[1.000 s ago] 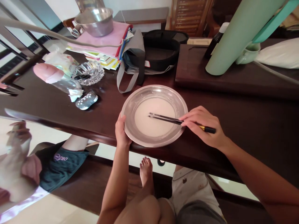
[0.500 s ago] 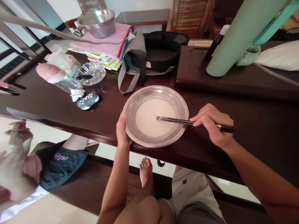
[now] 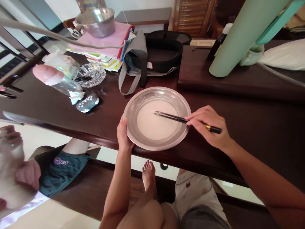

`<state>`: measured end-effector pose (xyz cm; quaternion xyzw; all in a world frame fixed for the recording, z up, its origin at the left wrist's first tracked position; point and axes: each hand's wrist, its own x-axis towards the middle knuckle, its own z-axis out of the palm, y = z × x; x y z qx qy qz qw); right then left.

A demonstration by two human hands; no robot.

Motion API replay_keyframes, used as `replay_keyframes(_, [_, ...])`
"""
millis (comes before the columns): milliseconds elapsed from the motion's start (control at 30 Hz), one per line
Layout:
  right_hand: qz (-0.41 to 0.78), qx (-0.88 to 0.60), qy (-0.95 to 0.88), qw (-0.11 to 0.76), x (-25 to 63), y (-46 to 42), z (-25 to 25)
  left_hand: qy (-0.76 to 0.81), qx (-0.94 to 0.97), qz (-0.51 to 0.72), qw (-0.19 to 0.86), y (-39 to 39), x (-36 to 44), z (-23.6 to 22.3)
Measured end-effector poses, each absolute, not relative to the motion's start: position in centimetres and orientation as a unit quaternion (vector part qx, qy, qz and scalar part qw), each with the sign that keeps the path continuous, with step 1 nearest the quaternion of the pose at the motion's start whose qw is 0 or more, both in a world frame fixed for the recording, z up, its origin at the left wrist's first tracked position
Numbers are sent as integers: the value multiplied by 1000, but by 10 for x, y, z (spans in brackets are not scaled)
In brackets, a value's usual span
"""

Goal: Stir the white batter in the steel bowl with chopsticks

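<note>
- The wide-rimmed, round silver metal bowl (image 3: 157,145) sits mid-frame by the near edge of the dark brown wooden surface (image 3: 252,127), with opaque white liquid (image 3: 152,127) inside.
- Two slim black chopsticks with gold bands (image 3: 176,118) slant over the bowl's right rim, tips at the liquid.
- The hands are apart: the left hand (image 3: 124,135) grips the bowl's left rim, thumb on top; the right hand (image 3: 211,125) pinches the chopsticks.
- Behind the bowl, upper centre, stands an open grey-and-black fabric bag (image 3: 162,54).
- Left of centre lies a dark controller with white buttons (image 3: 88,103).
- Upper right, a pale green cylinder (image 3: 240,41) leans.
</note>
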<state>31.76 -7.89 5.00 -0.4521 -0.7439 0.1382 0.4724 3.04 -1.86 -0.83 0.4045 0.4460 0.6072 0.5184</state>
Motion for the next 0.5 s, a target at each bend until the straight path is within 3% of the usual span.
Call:
replay_keyframes(133, [150,-438,-710,531,319,-79,50,447,399,610,519,-19,30,-9])
replay_keyframes(300, [152,-442,-752,466,316,-80,51,442,396,612,523,-19,31,-8])
replay_keyframes(500, [155,-445,-707,528,316,-81,51,446,393,611,524,-19,31,-7])
